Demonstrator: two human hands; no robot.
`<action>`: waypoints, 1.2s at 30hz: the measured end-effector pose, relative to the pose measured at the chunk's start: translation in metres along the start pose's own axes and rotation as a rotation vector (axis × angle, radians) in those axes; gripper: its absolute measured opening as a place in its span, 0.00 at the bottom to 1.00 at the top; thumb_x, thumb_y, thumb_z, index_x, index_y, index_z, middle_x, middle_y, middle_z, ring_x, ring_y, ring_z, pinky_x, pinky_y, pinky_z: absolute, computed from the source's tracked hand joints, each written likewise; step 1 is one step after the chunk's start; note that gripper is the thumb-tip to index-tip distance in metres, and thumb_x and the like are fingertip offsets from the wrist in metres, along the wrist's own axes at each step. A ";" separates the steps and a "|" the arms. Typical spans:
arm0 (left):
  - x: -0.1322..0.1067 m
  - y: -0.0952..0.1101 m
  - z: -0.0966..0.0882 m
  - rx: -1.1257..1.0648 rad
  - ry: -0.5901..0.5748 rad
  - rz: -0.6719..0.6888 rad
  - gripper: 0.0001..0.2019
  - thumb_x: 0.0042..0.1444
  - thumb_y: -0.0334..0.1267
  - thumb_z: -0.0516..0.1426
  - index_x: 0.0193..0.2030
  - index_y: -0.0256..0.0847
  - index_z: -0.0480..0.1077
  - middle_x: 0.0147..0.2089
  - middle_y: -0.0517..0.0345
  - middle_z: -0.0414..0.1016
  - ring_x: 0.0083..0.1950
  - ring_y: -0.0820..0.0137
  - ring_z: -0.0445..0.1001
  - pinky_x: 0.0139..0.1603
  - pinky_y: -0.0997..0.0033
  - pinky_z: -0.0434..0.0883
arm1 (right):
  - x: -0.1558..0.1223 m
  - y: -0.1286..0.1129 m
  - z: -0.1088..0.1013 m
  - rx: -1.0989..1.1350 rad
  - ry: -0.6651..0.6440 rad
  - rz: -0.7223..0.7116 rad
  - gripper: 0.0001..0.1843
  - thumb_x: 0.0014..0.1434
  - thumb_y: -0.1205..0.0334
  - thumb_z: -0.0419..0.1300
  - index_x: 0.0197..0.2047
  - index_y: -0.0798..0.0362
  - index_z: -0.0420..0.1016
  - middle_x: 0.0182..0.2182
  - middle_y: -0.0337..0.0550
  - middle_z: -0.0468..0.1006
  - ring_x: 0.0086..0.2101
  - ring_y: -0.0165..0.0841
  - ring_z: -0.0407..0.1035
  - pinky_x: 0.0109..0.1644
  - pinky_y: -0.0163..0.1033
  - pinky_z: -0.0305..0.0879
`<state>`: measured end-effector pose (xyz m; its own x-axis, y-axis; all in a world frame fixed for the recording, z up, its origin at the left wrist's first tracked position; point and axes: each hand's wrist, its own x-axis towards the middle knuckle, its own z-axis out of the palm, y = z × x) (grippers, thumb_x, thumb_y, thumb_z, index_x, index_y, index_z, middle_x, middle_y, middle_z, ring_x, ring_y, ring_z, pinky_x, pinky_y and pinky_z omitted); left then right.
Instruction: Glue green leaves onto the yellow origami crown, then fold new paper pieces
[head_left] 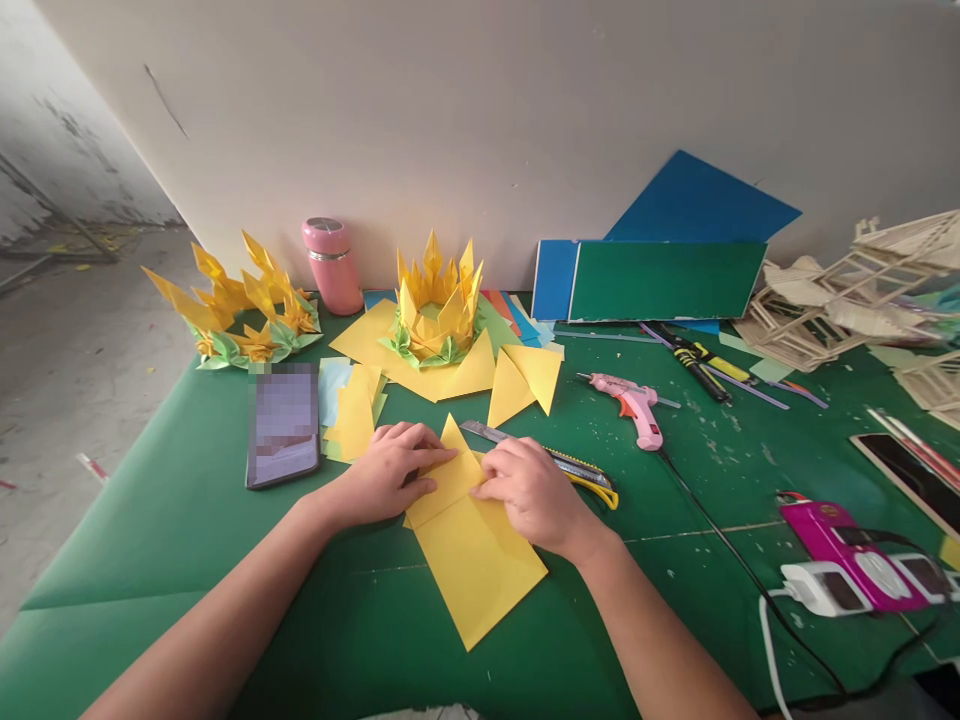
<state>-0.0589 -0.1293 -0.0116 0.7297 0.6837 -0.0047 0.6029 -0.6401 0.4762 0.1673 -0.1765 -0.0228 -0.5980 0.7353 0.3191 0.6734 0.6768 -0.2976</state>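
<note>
A sheet of yellow paper (480, 570) lies on the green table before me, with a crease across it and its upper part narrowing to a point. My left hand (394, 468) presses on the sheet's left side, fingers and thumb bent onto it. On the opposite edge, near the crease, my right hand (529, 490) is closed with thumb and forefinger pinching the paper. A utility knife (577, 468) with a yellow handle lies partly behind my right hand. Just beyond my left hand are cut yellow paper pieces (356, 410).
Two yellow paper crowns (439, 325) with green leaves stand at the back, beside a pink flask (334, 268). A phone (283, 425) lies left. On the right are a pink glue gun (634, 405) with a trailing cord, a magenta power strip (855, 555) and wooden stick models (817, 300).
</note>
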 end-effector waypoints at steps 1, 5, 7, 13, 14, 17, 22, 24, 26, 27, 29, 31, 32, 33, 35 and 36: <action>0.000 0.000 0.000 -0.003 -0.001 0.000 0.18 0.57 0.33 0.55 0.54 0.50 0.71 0.47 0.54 0.71 0.50 0.60 0.67 0.53 0.56 0.61 | -0.001 0.003 -0.003 -0.022 0.007 0.034 0.17 0.60 0.73 0.53 0.33 0.50 0.82 0.28 0.42 0.73 0.34 0.35 0.62 0.38 0.42 0.55; -0.001 0.001 0.001 0.009 0.019 0.030 0.19 0.58 0.31 0.53 0.54 0.51 0.71 0.45 0.54 0.71 0.49 0.60 0.67 0.52 0.56 0.61 | -0.007 0.014 -0.012 -0.101 0.037 0.111 0.18 0.56 0.78 0.53 0.27 0.51 0.80 0.26 0.43 0.72 0.34 0.35 0.61 0.37 0.42 0.55; -0.002 0.000 0.002 0.023 0.042 0.054 0.18 0.59 0.31 0.51 0.53 0.51 0.72 0.46 0.54 0.70 0.48 0.61 0.67 0.52 0.56 0.61 | -0.010 0.019 -0.016 -0.107 0.090 0.157 0.18 0.56 0.78 0.51 0.27 0.51 0.79 0.29 0.44 0.73 0.35 0.36 0.63 0.38 0.42 0.58; -0.003 0.001 0.004 0.033 0.049 0.033 0.27 0.51 0.56 0.59 0.55 0.44 0.68 0.49 0.49 0.69 0.49 0.56 0.66 0.53 0.54 0.60 | -0.013 0.028 -0.018 -0.021 0.023 0.366 0.11 0.58 0.70 0.56 0.44 0.51 0.72 0.40 0.46 0.75 0.41 0.40 0.68 0.41 0.44 0.67; -0.003 0.001 0.005 0.035 0.056 0.034 0.30 0.49 0.58 0.60 0.55 0.43 0.67 0.49 0.49 0.69 0.50 0.55 0.66 0.54 0.54 0.60 | -0.013 0.029 -0.017 -0.005 0.005 0.386 0.11 0.58 0.70 0.56 0.45 0.50 0.71 0.40 0.45 0.75 0.41 0.40 0.68 0.42 0.44 0.67; -0.004 0.001 0.006 0.034 0.077 0.055 0.28 0.50 0.56 0.59 0.54 0.42 0.65 0.51 0.48 0.69 0.52 0.55 0.65 0.55 0.54 0.59 | -0.014 0.033 -0.014 0.020 0.025 0.409 0.13 0.59 0.70 0.54 0.47 0.49 0.70 0.41 0.46 0.75 0.43 0.41 0.69 0.42 0.44 0.68; -0.005 -0.001 0.006 0.023 0.079 0.098 0.23 0.53 0.52 0.58 0.52 0.44 0.63 0.50 0.50 0.70 0.53 0.56 0.66 0.55 0.54 0.58 | -0.019 0.036 -0.021 0.022 0.073 0.407 0.13 0.60 0.71 0.53 0.46 0.50 0.71 0.40 0.47 0.74 0.43 0.41 0.68 0.42 0.44 0.69; -0.005 -0.001 0.005 0.006 0.064 0.102 0.20 0.54 0.50 0.58 0.50 0.44 0.63 0.49 0.51 0.71 0.52 0.57 0.66 0.54 0.55 0.59 | -0.019 0.035 -0.023 0.039 0.071 0.367 0.14 0.60 0.72 0.53 0.47 0.50 0.72 0.41 0.47 0.74 0.43 0.41 0.68 0.43 0.45 0.70; -0.005 0.000 0.003 -0.015 0.054 0.105 0.17 0.55 0.47 0.58 0.48 0.43 0.64 0.48 0.51 0.71 0.51 0.58 0.67 0.53 0.56 0.60 | -0.018 0.033 -0.022 0.058 0.063 0.317 0.16 0.60 0.72 0.53 0.48 0.48 0.73 0.40 0.46 0.74 0.42 0.40 0.68 0.43 0.45 0.70; -0.005 0.000 0.003 -0.025 0.054 0.110 0.15 0.55 0.45 0.58 0.47 0.43 0.64 0.47 0.51 0.71 0.50 0.58 0.67 0.53 0.56 0.60 | -0.017 0.032 -0.020 0.064 0.057 0.298 0.16 0.61 0.72 0.52 0.48 0.48 0.74 0.39 0.46 0.74 0.42 0.40 0.68 0.42 0.45 0.71; -0.005 -0.001 0.002 -0.039 0.060 0.121 0.14 0.55 0.43 0.58 0.47 0.44 0.65 0.48 0.52 0.71 0.51 0.59 0.67 0.54 0.56 0.61 | -0.016 0.031 -0.016 0.064 0.044 0.274 0.17 0.61 0.71 0.52 0.49 0.46 0.74 0.38 0.46 0.74 0.41 0.40 0.68 0.41 0.45 0.72; -0.006 -0.001 0.002 -0.044 0.064 0.136 0.12 0.56 0.41 0.57 0.47 0.44 0.66 0.48 0.51 0.70 0.52 0.59 0.66 0.54 0.56 0.60 | -0.015 0.030 -0.012 0.060 0.034 0.264 0.18 0.62 0.71 0.52 0.50 0.46 0.75 0.38 0.46 0.74 0.41 0.39 0.68 0.41 0.45 0.72; -0.006 -0.001 0.002 -0.044 0.061 0.145 0.12 0.56 0.40 0.57 0.46 0.44 0.66 0.49 0.51 0.70 0.52 0.59 0.66 0.55 0.56 0.60 | -0.015 0.030 -0.011 0.059 0.028 0.262 0.18 0.62 0.71 0.51 0.51 0.46 0.75 0.38 0.46 0.74 0.41 0.39 0.68 0.40 0.45 0.72; -0.006 -0.001 0.002 -0.043 0.057 0.155 0.11 0.56 0.39 0.56 0.46 0.43 0.67 0.49 0.50 0.70 0.52 0.59 0.66 0.55 0.56 0.61 | -0.015 0.030 -0.010 0.059 0.026 0.260 0.19 0.62 0.70 0.51 0.51 0.46 0.75 0.38 0.46 0.74 0.40 0.39 0.68 0.40 0.45 0.72; -0.005 0.000 0.001 -0.043 0.042 0.175 0.09 0.56 0.38 0.56 0.44 0.43 0.68 0.49 0.50 0.70 0.51 0.59 0.67 0.55 0.55 0.61 | -0.015 0.030 -0.010 0.055 0.031 0.260 0.19 0.63 0.70 0.51 0.52 0.46 0.75 0.38 0.46 0.74 0.40 0.39 0.68 0.39 0.45 0.72; -0.005 0.000 0.001 -0.043 0.036 0.180 0.08 0.56 0.37 0.55 0.43 0.43 0.68 0.49 0.51 0.70 0.50 0.60 0.67 0.55 0.56 0.61 | -0.015 0.030 -0.011 0.053 0.034 0.258 0.19 0.63 0.71 0.51 0.52 0.46 0.75 0.38 0.46 0.73 0.41 0.39 0.68 0.39 0.45 0.72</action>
<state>-0.0623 -0.1333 -0.0122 0.8120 0.5722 0.1148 0.4490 -0.7382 0.5034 0.2012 -0.1672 -0.0269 -0.3937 0.8828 0.2563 0.7775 0.4685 -0.4194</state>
